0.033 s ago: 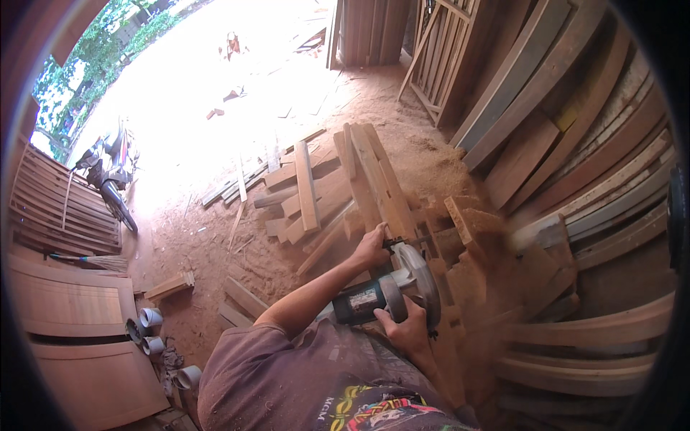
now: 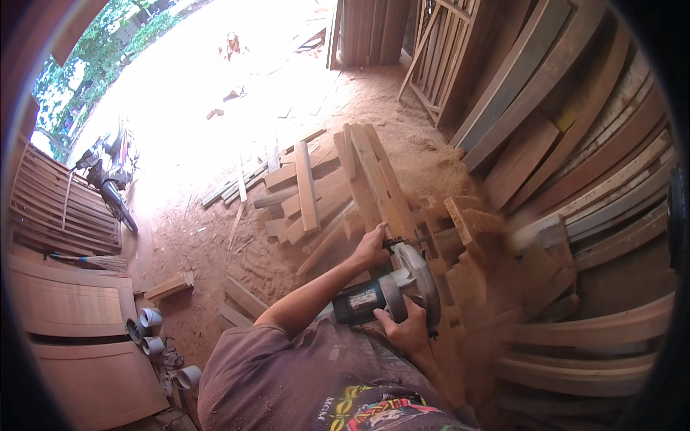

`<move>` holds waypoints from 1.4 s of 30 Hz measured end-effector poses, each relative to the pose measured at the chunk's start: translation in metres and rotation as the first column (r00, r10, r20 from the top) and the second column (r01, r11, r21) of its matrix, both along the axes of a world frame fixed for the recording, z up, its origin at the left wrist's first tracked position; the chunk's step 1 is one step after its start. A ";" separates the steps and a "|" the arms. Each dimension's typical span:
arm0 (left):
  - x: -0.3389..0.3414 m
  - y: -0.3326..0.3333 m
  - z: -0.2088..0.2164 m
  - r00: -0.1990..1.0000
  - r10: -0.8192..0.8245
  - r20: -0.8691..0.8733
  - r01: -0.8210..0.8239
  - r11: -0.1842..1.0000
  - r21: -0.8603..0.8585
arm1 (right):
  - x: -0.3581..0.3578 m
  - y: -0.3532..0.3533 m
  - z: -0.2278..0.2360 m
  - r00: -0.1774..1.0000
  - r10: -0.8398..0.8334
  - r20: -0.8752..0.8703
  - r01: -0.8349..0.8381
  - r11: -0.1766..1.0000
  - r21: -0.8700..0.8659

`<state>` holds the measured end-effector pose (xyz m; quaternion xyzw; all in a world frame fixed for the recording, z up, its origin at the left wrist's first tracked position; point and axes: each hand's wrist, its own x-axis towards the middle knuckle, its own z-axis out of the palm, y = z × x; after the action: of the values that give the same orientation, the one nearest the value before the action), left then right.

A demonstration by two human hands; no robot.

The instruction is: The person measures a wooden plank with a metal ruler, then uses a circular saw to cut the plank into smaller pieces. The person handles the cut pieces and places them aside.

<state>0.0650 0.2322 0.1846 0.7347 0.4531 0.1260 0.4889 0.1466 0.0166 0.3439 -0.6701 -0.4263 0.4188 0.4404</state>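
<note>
A circular saw (image 2: 359,302) with a dark green motor body and a pale, rounded blade guard lies across long timbers in front of me. My right hand (image 2: 406,327) is wrapped around its rear handle, thumb on the near side. At the saw's front edge, my left hand (image 2: 371,246) is closed, its fingers curled and partly hidden. Under and beyond the saw runs a long wooden beam (image 2: 384,179) with slots cut in it. The blade itself is out of sight. Sawdust blurs the area right of the guard.
Offcuts and boards (image 2: 305,190) lie heaped left of the beam. Long planks (image 2: 589,334) are stacked along the right side. On the left are wooden panels (image 2: 75,302), a broom (image 2: 97,261), grey pipe pieces (image 2: 152,345) and a motorbike (image 2: 111,179). A slatted frame (image 2: 445,65) leans at the back.
</note>
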 end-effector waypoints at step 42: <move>-0.005 0.028 0.027 1.000 0.003 -0.003 -0.003 1.000 0.028 | -0.003 0.028 0.008 0.999 0.023 0.041 -0.019 0.995 -0.093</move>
<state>0.0601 0.2606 0.2115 0.7411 0.4531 0.1319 0.4776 0.1439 0.0442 0.3520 -0.6939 -0.4228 0.4284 0.3952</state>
